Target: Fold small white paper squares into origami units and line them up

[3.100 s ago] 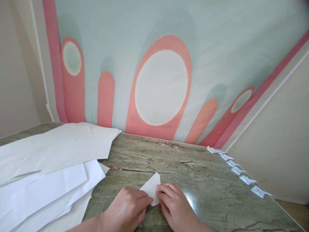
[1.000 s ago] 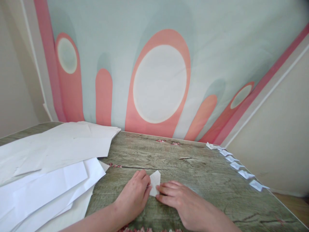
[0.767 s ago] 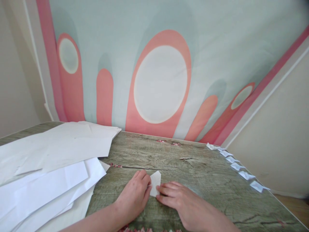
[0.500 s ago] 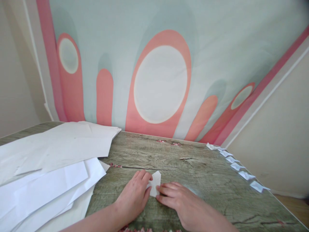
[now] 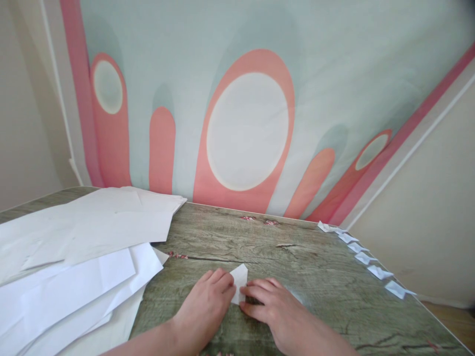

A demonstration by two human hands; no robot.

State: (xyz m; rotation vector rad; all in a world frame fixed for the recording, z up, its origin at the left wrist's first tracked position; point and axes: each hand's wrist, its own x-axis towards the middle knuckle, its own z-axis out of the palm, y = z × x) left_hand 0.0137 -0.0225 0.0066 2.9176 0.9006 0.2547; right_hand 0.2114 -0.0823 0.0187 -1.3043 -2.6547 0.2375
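Note:
A small folded piece of white paper [image 5: 240,283] lies on the wood-grain table between my hands, its pointed top facing away from me. My left hand [image 5: 209,305] covers the paper's left part, fingers curled and thumb pressed toward the fingertips on it. From the other side, my right hand [image 5: 272,307] holds the right edge between thumb and fingertips. Part of the paper is hidden beneath the left fingers.
Large white sheets [image 5: 122,217] are stacked at the left, with loose white strips [image 5: 81,287] overlapping nearer me. Several small folded paper pieces [image 5: 379,272] line the right edge of the table [image 5: 222,227]. A patterned backdrop [image 5: 322,74] rises behind the table.
My left hand's fingers have shifted slightly toward me and closed lower over the paper, its thumb drawn in to the fingers. My right hand is nearly unchanged.

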